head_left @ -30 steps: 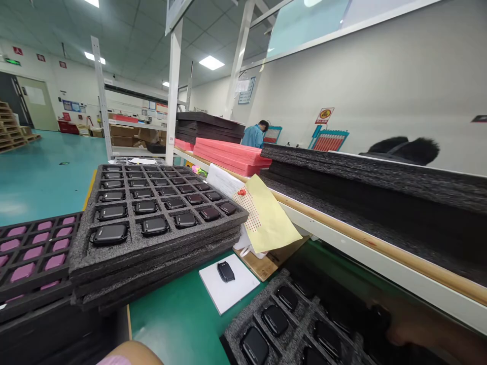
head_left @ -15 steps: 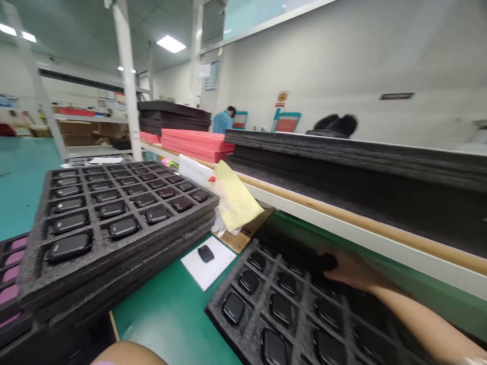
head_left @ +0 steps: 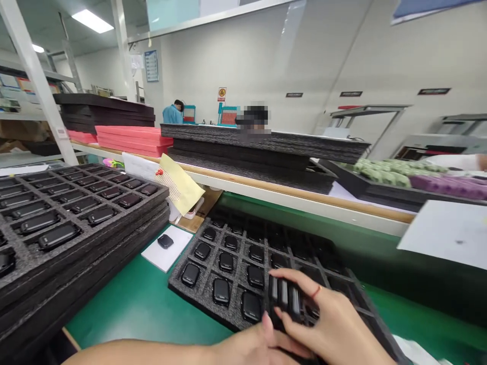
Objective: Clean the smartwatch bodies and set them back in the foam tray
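Observation:
My right hand (head_left: 331, 314) is closed round a small stack of black watch bodies (head_left: 284, 296), held on edge between thumb and fingers. Below it, my left hand (head_left: 262, 342) is bent inward with its thumb raised close to the stack; its fingertips are partly hidden, and what they grip cannot be made out. Both hands are over the near right part of a black foam tray (head_left: 234, 276), whose square pockets hold more black watch bodies. A single watch body (head_left: 165, 241) lies on a white pad (head_left: 158, 257) left of the tray.
At left, stacked foam trays (head_left: 125, 220) carry more watch bodies. A shelf edge (head_left: 281, 195) runs above the bench, bearing black foam sheets (head_left: 213, 139) and red foam (head_left: 129, 138). Yellow paper (head_left: 178, 185) hangs there. A person in blue (head_left: 173, 113) is far back.
My right hand has come from the tray's far side toward me and now shows a stack of watch bodies. My left hand has come in beside it. The view has turned right.

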The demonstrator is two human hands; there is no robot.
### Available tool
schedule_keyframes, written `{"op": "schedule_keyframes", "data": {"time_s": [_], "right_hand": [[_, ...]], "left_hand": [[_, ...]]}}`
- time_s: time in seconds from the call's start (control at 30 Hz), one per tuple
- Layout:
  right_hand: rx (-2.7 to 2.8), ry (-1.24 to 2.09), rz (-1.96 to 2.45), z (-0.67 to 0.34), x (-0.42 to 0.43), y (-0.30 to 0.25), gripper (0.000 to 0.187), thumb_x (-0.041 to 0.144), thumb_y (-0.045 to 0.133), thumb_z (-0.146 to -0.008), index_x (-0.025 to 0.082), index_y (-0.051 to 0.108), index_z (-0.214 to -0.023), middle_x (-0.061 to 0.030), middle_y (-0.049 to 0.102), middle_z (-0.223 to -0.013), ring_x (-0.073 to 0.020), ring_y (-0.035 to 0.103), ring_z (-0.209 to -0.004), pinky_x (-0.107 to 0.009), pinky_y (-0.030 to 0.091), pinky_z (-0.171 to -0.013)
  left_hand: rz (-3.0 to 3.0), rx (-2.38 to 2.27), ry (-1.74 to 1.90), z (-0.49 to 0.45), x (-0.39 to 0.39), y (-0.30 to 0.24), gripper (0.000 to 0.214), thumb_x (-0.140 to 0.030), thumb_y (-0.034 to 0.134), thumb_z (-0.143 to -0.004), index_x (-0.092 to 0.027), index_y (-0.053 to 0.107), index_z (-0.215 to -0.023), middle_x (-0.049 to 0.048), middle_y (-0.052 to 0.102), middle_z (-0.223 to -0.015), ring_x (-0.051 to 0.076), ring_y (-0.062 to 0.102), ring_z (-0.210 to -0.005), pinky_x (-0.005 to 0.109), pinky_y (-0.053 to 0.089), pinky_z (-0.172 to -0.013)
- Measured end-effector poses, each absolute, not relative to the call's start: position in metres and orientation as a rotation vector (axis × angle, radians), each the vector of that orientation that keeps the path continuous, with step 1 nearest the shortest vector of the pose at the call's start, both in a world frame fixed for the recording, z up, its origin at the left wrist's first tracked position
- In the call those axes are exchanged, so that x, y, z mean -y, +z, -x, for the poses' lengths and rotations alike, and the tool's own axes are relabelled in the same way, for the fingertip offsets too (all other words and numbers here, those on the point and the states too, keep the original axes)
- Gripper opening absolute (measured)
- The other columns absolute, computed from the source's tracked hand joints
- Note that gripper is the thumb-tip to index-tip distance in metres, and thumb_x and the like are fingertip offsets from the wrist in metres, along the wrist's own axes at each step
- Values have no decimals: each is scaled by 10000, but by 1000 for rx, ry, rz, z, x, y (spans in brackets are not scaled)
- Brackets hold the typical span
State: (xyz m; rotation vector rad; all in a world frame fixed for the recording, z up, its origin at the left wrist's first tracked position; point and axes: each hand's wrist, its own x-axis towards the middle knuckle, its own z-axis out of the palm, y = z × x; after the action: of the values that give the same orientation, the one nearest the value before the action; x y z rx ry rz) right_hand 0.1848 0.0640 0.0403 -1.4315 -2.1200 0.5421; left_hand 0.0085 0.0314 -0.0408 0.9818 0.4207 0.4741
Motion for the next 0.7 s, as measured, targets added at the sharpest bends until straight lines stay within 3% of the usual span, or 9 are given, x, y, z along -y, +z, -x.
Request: {"op": "schedule_keyframes", "data": {"time_s": [0.07, 0.13, 0.23, 0.3, 0.4, 0.47, 0.53, 0.6, 0.7], "right_hand": [[2121, 540, 1330, -185, -37, 37, 580, 238, 669, -643, 404, 652, -1198, 26, 791, -1013, -237, 776, -804, -339, 645, -721], [2139, 572, 1261, -183, -23, 30, 657, 207, 667, -636, 423, 635, -1256, 17, 771, -1132, -257, 775, -910, -357, 653, -747], [2128, 530, 1180, -178, -18, 20, 704, 186, 663, -650, 401, 618, -1319, -2, 730, -1250, -285, 728, -1095, -455, 609, -950], [2084, 497, 1147, -176, -20, 15, 689, 180, 661, -666, 335, 619, -1337, -31, 714, -1288, -290, 691, -1176, -502, 546, -1051], [2016, 565, 1115, -177, -20, 15, 707, 150, 657, -685, 241, 577, -1381, -68, 727, -1267, -263, 702, -1160, -454, 561, -1036], [1968, 630, 1086, -180, -17, 18, 719, 132, 675, -690, 241, 558, -1391, -60, 738, -1243, -237, 716, -1133, -391, 590, -992], [1916, 699, 1059, -182, -13, 21, 726, 130, 710, -697, 264, 547, -1391, -44, 736, -1240, -216, 726, -1110, -319, 635, -889], [1865, 753, 1022, -182, -8, 24, 743, 120, 730, -695, 285, 536, -1393, -35, 723, -1259, -201, 729, -1101, -249, 656, -765], [1830, 713, 952, -181, -3, 25, 708, 107, 727, -711, 296, 542, -1368, -38, 711, -1270, -184, 732, -1094, -201, 652, -718]], "left_hand": [[-795, -385, 551, -8, -28, -28, 1039, -962, 485, -650, -144, 614, -1277, 164, 681, -1183, 339, 653, -1156, 607, 351, -1117], [-726, -363, 584, -9, -24, -13, 966, -883, 673, -590, -136, 648, -1202, 172, 675, -1202, 336, 645, -1164, 595, 347, -1119], [-669, -482, 644, -17, -20, 8, 804, -579, 930, -535, -156, 637, -1154, 121, 714, -1064, 283, 687, -1053, 517, 434, -1047], [-607, -607, 692, -24, -19, 20, 769, -445, 985, -494, -166, 633, -1118, 91, 717, -1021, 238, 694, -1005, 425, 482, -985], [-587, -701, 713, -33, -18, 30, 736, -428, 990, -487, -163, 639, -1077, 85, 719, -1020, 210, 690, -971, 364, 511, -920], [-614, -691, 702, -34, -17, 32, 743, -491, 968, -510, -169, 643, -1096, 87, 723, -1033, 215, 688, -975, 364, 512, -912], [-636, -632, 652, -31, -17, 31, 764, -687, 847, -590, -153, 658, -1103, 120, 728, -1046, 242, 689, -985, 386, 509, -912], [-653, -569, 590, -26, -16, 29, 850, -864, 622, -679, -124, 678, -1093, 163, 728, -1062, 269, 690, -992, 402, 503, -906], [-725, -584, 634, -20, -15, 27, 810, -843, 573, -748, -137, 675, -1130, 154, 737, -1036, 258, 699, -962, 371, 493, -881]]}}
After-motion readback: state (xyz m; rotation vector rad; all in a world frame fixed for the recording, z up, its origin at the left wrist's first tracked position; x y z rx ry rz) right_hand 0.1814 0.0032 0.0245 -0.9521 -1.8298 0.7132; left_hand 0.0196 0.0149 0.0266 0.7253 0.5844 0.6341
